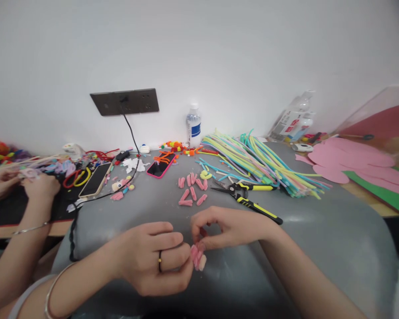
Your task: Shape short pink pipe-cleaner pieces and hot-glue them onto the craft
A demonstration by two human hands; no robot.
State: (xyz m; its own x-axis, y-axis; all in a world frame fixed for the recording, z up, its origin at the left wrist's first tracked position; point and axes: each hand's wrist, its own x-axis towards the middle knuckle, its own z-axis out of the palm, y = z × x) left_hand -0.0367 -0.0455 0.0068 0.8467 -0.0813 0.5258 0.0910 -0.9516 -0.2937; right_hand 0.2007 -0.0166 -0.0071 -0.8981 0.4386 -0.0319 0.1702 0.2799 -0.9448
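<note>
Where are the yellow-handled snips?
Head view, right of centre: the snips lie on the grey tabletop, right of the short pink pieces, beyond the right hand.

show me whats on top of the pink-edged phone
Several orange fuzzy strips lie across the upper part of the pink-edged phone. The lower part of its dark screen shows; the patches directly beneath the strips are covered and cannot be seen.

Left hand (pixel 149 259) curled inward; right hand (pixel 234 226) arched, pinching downward, close beside left.
</note>
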